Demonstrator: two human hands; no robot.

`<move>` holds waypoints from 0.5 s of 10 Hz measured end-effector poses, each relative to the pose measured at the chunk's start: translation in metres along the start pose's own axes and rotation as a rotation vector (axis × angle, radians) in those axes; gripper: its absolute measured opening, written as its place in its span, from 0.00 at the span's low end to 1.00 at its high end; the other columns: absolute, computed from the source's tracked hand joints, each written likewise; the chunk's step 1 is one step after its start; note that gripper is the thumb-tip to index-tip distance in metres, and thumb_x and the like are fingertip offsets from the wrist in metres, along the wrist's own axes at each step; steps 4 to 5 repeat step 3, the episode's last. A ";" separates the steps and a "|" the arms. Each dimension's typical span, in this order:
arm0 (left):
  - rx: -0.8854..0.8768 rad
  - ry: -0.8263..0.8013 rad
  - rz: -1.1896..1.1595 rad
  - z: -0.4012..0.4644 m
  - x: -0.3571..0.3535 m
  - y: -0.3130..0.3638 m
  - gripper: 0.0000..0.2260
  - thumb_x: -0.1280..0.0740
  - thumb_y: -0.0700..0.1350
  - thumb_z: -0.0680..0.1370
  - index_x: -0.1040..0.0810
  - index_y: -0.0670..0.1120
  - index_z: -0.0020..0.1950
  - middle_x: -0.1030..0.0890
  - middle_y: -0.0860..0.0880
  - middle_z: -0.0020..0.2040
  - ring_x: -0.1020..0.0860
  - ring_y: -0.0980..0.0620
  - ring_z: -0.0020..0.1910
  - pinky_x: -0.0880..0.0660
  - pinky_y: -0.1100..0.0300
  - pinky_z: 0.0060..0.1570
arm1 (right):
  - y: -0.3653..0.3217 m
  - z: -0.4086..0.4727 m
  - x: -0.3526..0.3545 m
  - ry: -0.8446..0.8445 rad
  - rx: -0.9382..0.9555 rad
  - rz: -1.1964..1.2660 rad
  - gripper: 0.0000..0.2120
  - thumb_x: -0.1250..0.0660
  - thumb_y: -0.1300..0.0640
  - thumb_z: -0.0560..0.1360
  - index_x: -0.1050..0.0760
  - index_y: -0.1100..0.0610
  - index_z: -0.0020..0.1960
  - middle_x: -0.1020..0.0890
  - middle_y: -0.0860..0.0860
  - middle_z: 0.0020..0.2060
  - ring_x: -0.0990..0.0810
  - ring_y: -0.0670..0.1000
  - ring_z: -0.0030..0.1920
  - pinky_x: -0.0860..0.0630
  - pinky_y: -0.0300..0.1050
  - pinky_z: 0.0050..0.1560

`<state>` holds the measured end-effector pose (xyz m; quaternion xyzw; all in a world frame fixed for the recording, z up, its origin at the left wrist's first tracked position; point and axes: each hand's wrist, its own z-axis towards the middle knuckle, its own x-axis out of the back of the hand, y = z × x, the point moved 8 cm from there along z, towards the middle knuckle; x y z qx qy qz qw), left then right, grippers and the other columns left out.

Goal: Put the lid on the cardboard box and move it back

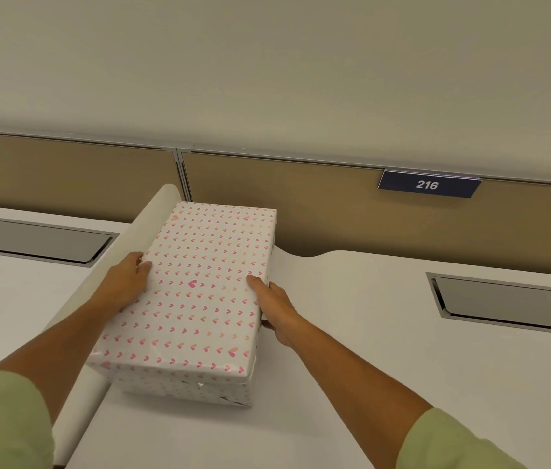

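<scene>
A cardboard box (182,387) wrapped in white paper with small pink hearts stands on the white desk. Its lid (196,282), in the same paper, sits on top and covers it fully. My left hand (125,282) presses against the lid's left long side, thumb on the top edge. My right hand (276,306) grips the right long side, thumb lying on the top. Both hands hold the box between them. The box runs lengthwise away from me, its far end close to the partition.
A roll of white paper (105,292) lies along the box's left side, reaching from the partition toward me. Two grey recessed hatches (34,240) (511,304) sit in the desk left and right. A tan partition (335,204) with a "216" sign (428,185) bounds the back.
</scene>
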<state>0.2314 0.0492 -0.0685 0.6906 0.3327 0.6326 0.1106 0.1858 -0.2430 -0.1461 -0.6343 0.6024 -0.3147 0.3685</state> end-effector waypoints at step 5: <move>-0.216 0.083 0.159 -0.039 -0.006 0.049 0.26 0.35 0.48 0.79 0.37 0.45 0.76 0.35 0.44 0.76 0.36 0.42 0.74 0.38 0.44 0.72 | -0.024 -0.028 0.017 0.046 -0.004 -0.130 0.33 0.34 0.36 0.75 0.35 0.53 0.72 0.25 0.51 0.68 0.26 0.55 0.62 0.27 0.59 0.63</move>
